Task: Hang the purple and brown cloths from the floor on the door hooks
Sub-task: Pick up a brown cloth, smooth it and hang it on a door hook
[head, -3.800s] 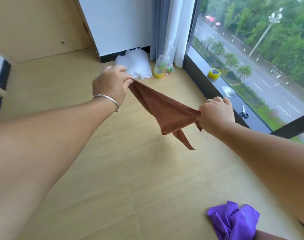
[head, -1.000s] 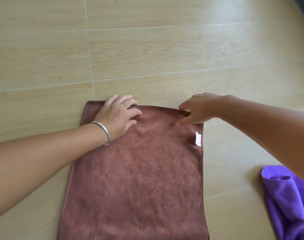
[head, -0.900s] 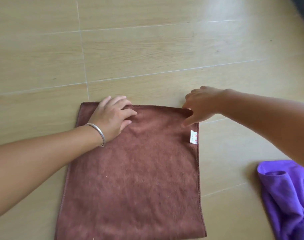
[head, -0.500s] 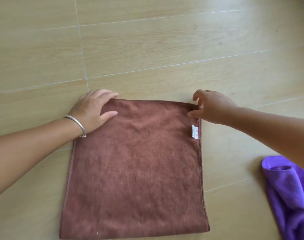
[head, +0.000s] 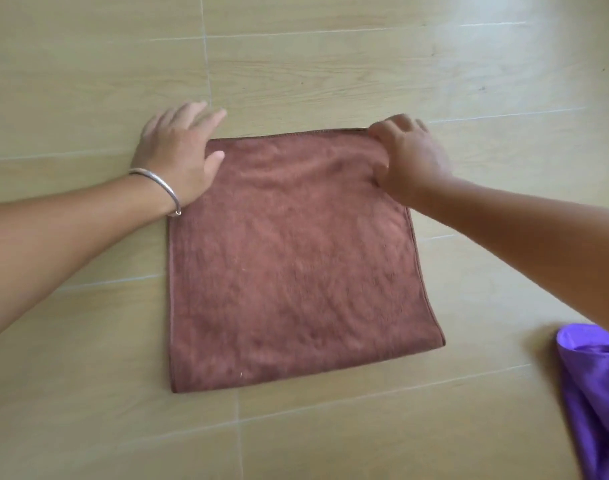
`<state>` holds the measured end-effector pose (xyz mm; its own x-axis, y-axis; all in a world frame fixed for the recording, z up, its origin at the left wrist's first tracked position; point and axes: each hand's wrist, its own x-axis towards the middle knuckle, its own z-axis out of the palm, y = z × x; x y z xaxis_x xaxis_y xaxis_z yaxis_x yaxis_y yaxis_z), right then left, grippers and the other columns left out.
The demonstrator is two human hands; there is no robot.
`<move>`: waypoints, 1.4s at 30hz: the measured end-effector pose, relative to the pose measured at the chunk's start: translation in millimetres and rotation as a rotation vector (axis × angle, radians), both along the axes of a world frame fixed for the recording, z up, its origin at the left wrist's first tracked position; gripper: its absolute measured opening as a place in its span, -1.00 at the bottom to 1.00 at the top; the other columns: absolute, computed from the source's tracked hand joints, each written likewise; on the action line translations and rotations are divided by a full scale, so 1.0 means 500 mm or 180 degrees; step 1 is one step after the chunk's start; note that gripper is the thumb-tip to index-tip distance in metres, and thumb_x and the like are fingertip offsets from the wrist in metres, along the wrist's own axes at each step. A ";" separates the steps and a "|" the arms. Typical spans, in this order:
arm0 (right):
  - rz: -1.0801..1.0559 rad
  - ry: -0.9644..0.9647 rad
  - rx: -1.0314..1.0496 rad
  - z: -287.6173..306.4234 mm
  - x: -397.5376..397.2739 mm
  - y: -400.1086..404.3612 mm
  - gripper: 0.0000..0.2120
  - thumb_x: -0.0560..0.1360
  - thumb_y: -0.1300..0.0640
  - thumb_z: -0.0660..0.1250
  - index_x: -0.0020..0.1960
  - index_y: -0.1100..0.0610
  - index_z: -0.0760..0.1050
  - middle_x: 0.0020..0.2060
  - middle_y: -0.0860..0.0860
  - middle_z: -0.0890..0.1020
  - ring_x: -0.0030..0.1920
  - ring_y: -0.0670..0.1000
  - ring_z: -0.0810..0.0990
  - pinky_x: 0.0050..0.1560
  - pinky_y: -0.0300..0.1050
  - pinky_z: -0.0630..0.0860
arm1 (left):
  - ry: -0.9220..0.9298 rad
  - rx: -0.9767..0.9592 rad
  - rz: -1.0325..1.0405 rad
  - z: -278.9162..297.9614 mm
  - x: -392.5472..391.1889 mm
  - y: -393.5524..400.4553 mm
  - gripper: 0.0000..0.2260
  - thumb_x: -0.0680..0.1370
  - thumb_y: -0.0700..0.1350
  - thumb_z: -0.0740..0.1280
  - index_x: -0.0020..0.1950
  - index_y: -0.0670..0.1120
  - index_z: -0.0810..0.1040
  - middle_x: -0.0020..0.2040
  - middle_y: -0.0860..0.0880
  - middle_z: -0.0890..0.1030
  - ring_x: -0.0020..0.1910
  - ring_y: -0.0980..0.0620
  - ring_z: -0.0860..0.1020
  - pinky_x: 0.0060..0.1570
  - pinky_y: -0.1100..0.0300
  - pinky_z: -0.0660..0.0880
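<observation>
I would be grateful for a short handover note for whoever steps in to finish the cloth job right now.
Left hand: open, flat on the brown cloth's far left corner.
Right hand: fingers curled, pinching the far right corner.
Brown cloth: spread flat on the floor.
Purple cloth: crumpled on the floor, lower right.
Done: nothing hung.
Left: hang both; no door hooks in view.

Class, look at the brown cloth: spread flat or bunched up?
Spread flat: the brown cloth lies as a smooth square on the floor, all edges showing.
</observation>
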<state>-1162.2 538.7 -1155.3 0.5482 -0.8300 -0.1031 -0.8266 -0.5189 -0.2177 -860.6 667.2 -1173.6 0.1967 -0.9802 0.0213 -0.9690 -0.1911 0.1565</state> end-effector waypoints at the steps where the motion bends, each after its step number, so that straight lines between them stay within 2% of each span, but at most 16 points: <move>1: 0.0567 0.0217 -0.0092 -0.003 -0.005 0.040 -0.52 0.48 0.00 0.29 0.38 0.01 0.35 0.35 0.08 0.40 0.36 0.12 0.32 0.39 0.10 0.28 | 0.0002 0.0033 -0.0197 0.008 -0.029 0.031 -0.47 0.53 0.04 0.31 0.48 -0.01 0.30 0.46 -0.17 0.32 0.43 -0.19 0.27 0.38 -0.16 0.21; 4: 0.1800 0.0620 -0.0016 -0.022 -0.065 0.190 -0.35 0.47 -0.29 0.16 0.48 -0.02 0.24 0.48 0.07 0.27 0.50 0.10 0.17 0.51 0.14 0.04 | 0.0097 0.0484 -0.0662 0.005 -0.127 0.191 -0.39 0.53 0.28 0.09 0.53 0.05 0.19 0.53 -0.09 0.22 0.51 -0.09 0.16 0.43 -0.20 0.14; 7: 0.2415 0.0944 0.0222 -0.046 -0.155 0.304 -0.23 0.45 -0.39 0.14 0.52 0.03 0.22 0.52 0.12 0.21 0.52 0.13 0.14 0.48 0.19 0.07 | -0.0101 0.1014 -0.1287 -0.019 -0.185 0.352 -0.29 0.47 0.37 0.04 0.52 0.01 0.24 0.53 -0.12 0.22 0.51 -0.10 0.18 0.39 -0.26 0.20; 10: 0.2721 0.1056 0.0135 -0.058 -0.226 0.339 -0.25 0.46 -0.34 0.20 0.50 0.07 0.26 0.51 0.13 0.22 0.50 0.15 0.19 0.39 0.20 0.14 | -0.0388 0.1081 -0.1702 -0.030 -0.179 0.423 -0.29 0.46 0.33 0.10 0.46 -0.10 0.36 0.49 -0.17 0.30 0.45 -0.17 0.29 0.30 -0.30 0.32; 14: 0.2819 0.0906 0.0002 -0.065 -0.272 0.327 -0.39 0.52 -0.18 0.21 0.48 0.09 0.31 0.48 0.11 0.28 0.47 0.15 0.27 0.36 0.19 0.22 | -0.0443 0.0983 -0.2067 -0.033 -0.156 0.454 -0.33 0.48 0.26 0.14 0.41 -0.19 0.41 0.47 -0.15 0.33 0.43 -0.13 0.33 0.28 -0.28 0.36; 16: 0.2817 0.0754 -0.0102 -0.077 -0.286 0.324 -0.46 0.57 -0.11 0.17 0.48 0.10 0.31 0.48 0.10 0.29 0.47 0.14 0.28 0.37 0.18 0.24 | -0.0483 0.0877 -0.2166 -0.040 -0.152 0.470 -0.44 0.54 0.15 0.13 0.38 -0.20 0.45 0.45 -0.15 0.35 0.42 -0.13 0.36 0.28 -0.26 0.37; 18: 0.2809 0.0554 -0.0204 -0.089 -0.291 0.326 -0.51 0.60 -0.05 0.12 0.48 0.11 0.30 0.48 0.09 0.29 0.46 0.14 0.29 0.36 0.18 0.27 | -0.0460 0.0634 -0.2203 -0.049 -0.145 0.479 -0.58 0.59 -0.07 0.08 0.36 -0.22 0.47 0.43 -0.16 0.37 0.40 -0.13 0.38 0.28 -0.23 0.38; 21: 0.2568 0.0428 -0.0323 -0.101 -0.296 0.344 -0.53 0.61 0.02 0.11 0.49 0.13 0.29 0.49 0.08 0.28 0.47 0.14 0.28 0.39 0.19 0.27 | -0.0405 0.0424 -0.2093 -0.060 -0.148 0.488 -0.56 0.50 -0.25 0.11 0.37 -0.24 0.44 0.43 -0.17 0.38 0.39 -0.15 0.38 0.28 -0.22 0.40; 24: 0.2056 0.0666 -0.0281 -0.086 -0.293 0.389 -0.53 0.59 0.06 0.14 0.49 0.13 0.30 0.49 0.07 0.28 0.47 0.14 0.29 0.39 0.21 0.28 | -0.0310 0.0545 -0.1678 -0.053 -0.175 0.503 -0.53 0.49 -0.26 0.16 0.42 -0.23 0.39 0.46 -0.14 0.35 0.42 -0.12 0.36 0.30 -0.19 0.38; 28: 0.1523 0.1167 -0.0079 -0.017 -0.263 0.417 -0.53 0.53 0.13 0.06 0.39 0.16 0.43 0.40 0.10 0.43 0.40 0.16 0.38 0.37 0.17 0.29 | -0.0243 0.1065 -0.0945 0.009 -0.208 0.505 -0.50 0.46 -0.24 0.27 0.42 -0.21 0.40 0.46 -0.11 0.35 0.41 -0.08 0.37 0.35 -0.18 0.32; 30: 0.1199 0.1600 0.0358 0.022 -0.247 0.418 -0.50 0.58 -0.01 0.10 0.48 0.14 0.29 0.47 0.09 0.32 0.49 0.12 0.23 0.42 0.12 0.20 | -0.0163 0.1528 -0.0567 0.058 -0.212 0.500 -0.52 0.55 -0.22 0.23 0.49 -0.14 0.31 0.51 -0.05 0.26 0.48 -0.01 0.26 0.43 -0.11 0.19; 33: 0.1026 0.1830 0.0894 0.043 -0.219 0.428 -0.27 0.54 -0.21 0.19 0.56 0.08 -0.01 0.55 0.06 0.07 0.54 0.08 0.00 0.47 0.04 0.09 | -0.0173 0.1850 -0.0426 0.119 -0.203 0.481 -0.51 0.63 -0.11 0.09 0.56 -0.01 0.10 0.57 0.06 0.08 0.54 0.09 0.05 0.48 0.03 0.00; 35: 0.1002 0.1732 0.0908 0.047 -0.187 0.439 -0.22 0.52 -0.24 0.21 0.56 0.07 -0.05 0.55 0.04 0.05 0.54 0.06 -0.02 0.49 0.03 0.07 | -0.0065 0.1740 -0.0475 0.156 -0.196 0.460 -0.54 0.63 -0.07 0.08 0.55 0.00 0.16 0.56 0.07 0.15 0.53 0.08 0.10 0.47 0.05 0.00; 38: 0.0618 0.1557 0.0972 0.070 -0.130 0.463 -0.18 0.47 -0.31 0.24 0.54 0.04 -0.01 0.54 0.04 0.09 0.54 0.06 -0.01 0.49 0.05 0.07 | 0.0174 0.1474 -0.0610 0.234 -0.188 0.410 -0.58 0.59 -0.07 0.22 0.45 -0.06 0.37 0.46 0.01 0.37 0.47 0.03 0.27 0.45 0.01 0.10; 40: 0.0304 0.1267 0.1020 0.108 -0.089 0.480 -0.22 0.44 -0.32 0.28 0.50 0.00 0.09 0.51 0.03 0.17 0.52 0.07 0.06 0.47 0.07 0.11 | 0.0275 0.1221 -0.0696 0.304 -0.190 0.375 -0.62 0.55 -0.09 0.30 0.36 -0.10 0.48 0.37 -0.02 0.49 0.41 -0.01 0.37 0.43 -0.01 0.18; 42: 0.0108 0.0806 0.0946 0.166 -0.043 0.491 -0.37 0.45 -0.24 0.29 0.42 -0.03 0.24 0.44 0.01 0.30 0.48 0.08 0.17 0.43 0.07 0.17 | 0.0299 0.1093 -0.0869 0.385 -0.191 0.341 -0.66 0.54 -0.08 0.30 0.30 -0.09 0.53 0.31 -0.01 0.54 0.38 -0.01 0.42 0.41 0.00 0.21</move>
